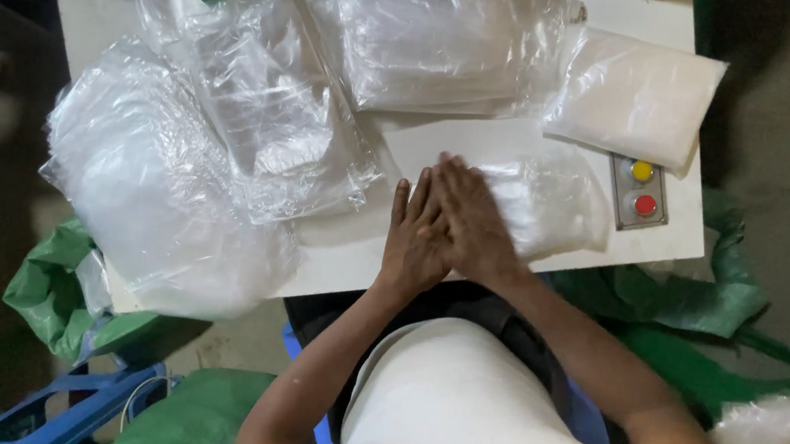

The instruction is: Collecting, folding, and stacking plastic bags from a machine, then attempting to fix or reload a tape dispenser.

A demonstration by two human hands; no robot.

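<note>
My left hand (413, 238) lies flat on the white table (344, 256), fingers together and stretched out. My right hand (472, 214) lies partly over it, palm down, pressing the near edge of a clear plastic bag with white filling (549, 202). Neither hand grips anything. A filled white packet (635, 95) rests at the far right of the table.
A stack of clear plastic bags (439, 45) lies at the back. Loose clear plastic (261, 115) and a big bulging clear bag (150, 191) cover the left side. A grey control box with a yellow and a red button (641, 191) sits right. Green sacks (693, 296) surround the table.
</note>
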